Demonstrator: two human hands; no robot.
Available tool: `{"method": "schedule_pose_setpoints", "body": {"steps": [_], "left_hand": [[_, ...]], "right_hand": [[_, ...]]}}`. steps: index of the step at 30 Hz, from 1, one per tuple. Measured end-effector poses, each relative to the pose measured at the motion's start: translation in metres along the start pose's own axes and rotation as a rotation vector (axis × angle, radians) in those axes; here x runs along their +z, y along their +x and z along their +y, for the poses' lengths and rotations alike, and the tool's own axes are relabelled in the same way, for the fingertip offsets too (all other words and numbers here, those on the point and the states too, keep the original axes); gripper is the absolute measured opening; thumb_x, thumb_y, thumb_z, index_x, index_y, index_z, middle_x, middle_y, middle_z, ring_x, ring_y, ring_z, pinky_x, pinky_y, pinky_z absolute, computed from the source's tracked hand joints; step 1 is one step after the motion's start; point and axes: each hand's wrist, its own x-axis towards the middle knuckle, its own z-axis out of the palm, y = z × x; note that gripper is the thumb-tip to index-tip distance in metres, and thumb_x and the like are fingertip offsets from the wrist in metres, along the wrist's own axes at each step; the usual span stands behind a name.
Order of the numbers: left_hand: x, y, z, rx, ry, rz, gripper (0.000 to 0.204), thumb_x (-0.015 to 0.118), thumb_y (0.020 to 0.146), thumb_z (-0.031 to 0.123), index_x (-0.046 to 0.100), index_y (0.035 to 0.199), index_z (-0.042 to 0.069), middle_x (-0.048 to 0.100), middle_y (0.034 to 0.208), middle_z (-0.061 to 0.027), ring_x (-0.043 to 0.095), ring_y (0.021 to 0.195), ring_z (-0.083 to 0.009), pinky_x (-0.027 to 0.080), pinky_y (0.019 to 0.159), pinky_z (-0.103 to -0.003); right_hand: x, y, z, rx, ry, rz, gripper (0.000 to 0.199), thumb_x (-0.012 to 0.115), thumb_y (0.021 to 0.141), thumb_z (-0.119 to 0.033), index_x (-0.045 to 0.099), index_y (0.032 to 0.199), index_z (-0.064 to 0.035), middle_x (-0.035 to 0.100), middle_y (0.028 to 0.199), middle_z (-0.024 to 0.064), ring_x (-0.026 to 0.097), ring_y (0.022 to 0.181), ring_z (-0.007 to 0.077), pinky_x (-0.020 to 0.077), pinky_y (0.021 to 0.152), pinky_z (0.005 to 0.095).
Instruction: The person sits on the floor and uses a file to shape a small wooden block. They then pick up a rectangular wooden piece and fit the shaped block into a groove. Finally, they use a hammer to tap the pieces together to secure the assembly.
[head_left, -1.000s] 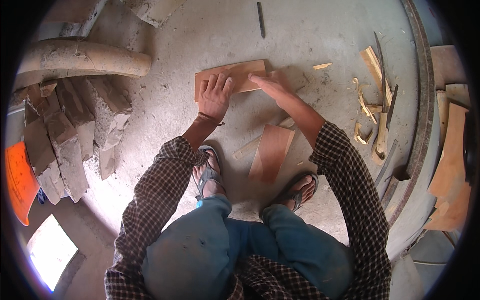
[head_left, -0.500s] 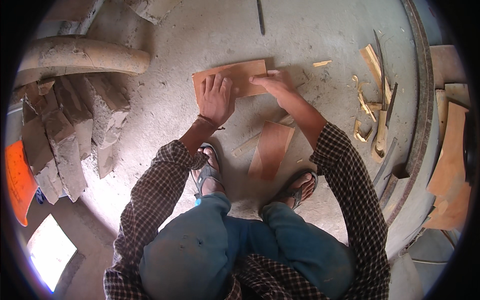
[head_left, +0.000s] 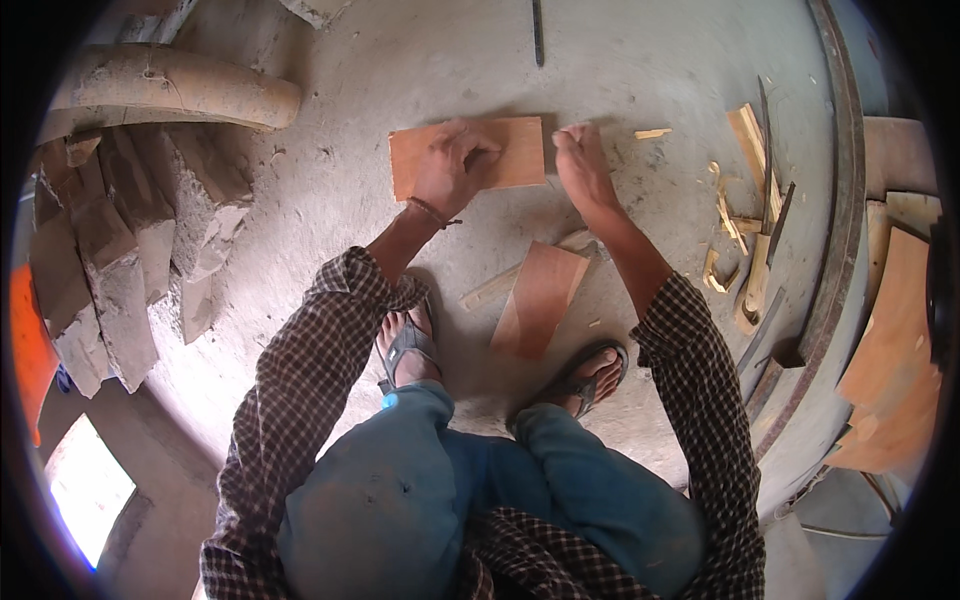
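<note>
Reddish-brown wood: the flat rectangular reddish-brown wooden board (head_left: 468, 155) lies on the dusty grey concrete floor (head_left: 650, 60) straight ahead of you, long side running left to right. Your left hand (head_left: 452, 170) rests on top of it near the middle, palm down, fingers curled and pressed against the surface; it pins the board rather than wrapping it. Your right hand (head_left: 582, 160) sits at the board's right end, fingers bunched toward that edge; whether they pinch the edge or only touch it, you cannot tell from here. A thin cord band circles your left wrist.

Closer to you, between your sandalled feet and the hands, lies a second, narrower reddish wooden panel (head_left: 540, 298), angled on the floor and apart from the first board. A pale wooden strip (head_left: 492, 288) lies just left of it.

To your right, a scatter of pale wood offcuts and shavings (head_left: 735, 200) sits near a long dark metal blade with a wooden handle (head_left: 758, 270). Beyond them runs a curved dark metal rim (head_left: 835, 240), with larger orange-brown wooden sheets (head_left: 895, 350) outside it. To your left, rough grey stone slabs (head_left: 110, 280) are stacked below a thick curved pale pipe (head_left: 170, 95)
</note>
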Motion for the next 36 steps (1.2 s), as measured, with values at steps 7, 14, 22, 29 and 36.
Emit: {"method": "schedule_pose_setpoints", "body": {"steps": [7,14,22,29,36], "left_hand": [[-0.001,-0.005,0.000,0.032,-0.007,-0.001,0.012,0.072,0.088,0.003,0.070,0.100,0.003,0.068,0.105,-0.0126,0.066,0.101,-0.0311,0.054,0.088,-0.041],[-0.001,-0.002,-0.006,0.049,-0.062,0.005,0.017,0.071,0.087,-0.002,0.068,0.102,0.004,0.067,0.103,-0.0122,0.065,0.098,-0.0318,0.053,0.086,-0.041],[-0.001,-0.003,-0.001,0.031,-0.147,0.018,0.010,0.072,0.088,0.002,0.066,0.097,0.003,0.067,0.099,-0.0127,0.064,0.095,-0.0331,0.051,0.086,-0.043],[0.003,-0.002,-0.006,0.033,-0.174,0.078,0.007,0.073,0.091,0.005,0.068,0.096,0.004,0.068,0.098,-0.0090,0.066,0.090,-0.0286,0.051,0.086,-0.039],[0.006,-0.003,-0.002,0.026,-0.094,0.121,0.007,0.071,0.091,0.003,0.067,0.097,0.005,0.068,0.095,-0.0088,0.066,0.090,-0.0278,0.052,0.081,-0.037]], "right_hand": [[-0.012,-0.014,-0.017,-0.427,-0.073,-0.100,0.017,0.064,0.101,-0.011,0.061,0.110,0.0036,0.068,0.099,0.0140,0.068,0.087,0.0205,0.0548,0.076,0.0371],[0.007,-0.020,-0.026,-0.227,0.382,-0.221,0.010,0.071,0.095,-0.003,0.067,0.104,0.0008,0.074,0.091,0.0059,0.065,0.076,0.0088,0.0542,0.071,0.0256],[0.014,-0.024,-0.031,0.057,0.367,-0.214,0.011,0.072,0.096,-0.010,0.068,0.105,-0.0041,0.077,0.095,0.0031,0.063,0.077,0.0076,0.0526,0.072,0.0270],[0.023,-0.021,-0.017,-0.588,-0.186,-0.021,0.014,0.076,0.089,-0.012,0.069,0.100,-0.0073,0.069,0.097,0.0074,0.068,0.085,0.0280,0.0545,0.076,0.0404],[0.017,-0.019,-0.012,-0.523,-0.196,-0.058,0.012,0.073,0.090,-0.009,0.067,0.100,-0.0089,0.067,0.102,0.0075,0.068,0.090,0.0287,0.0548,0.078,0.0415]]}}
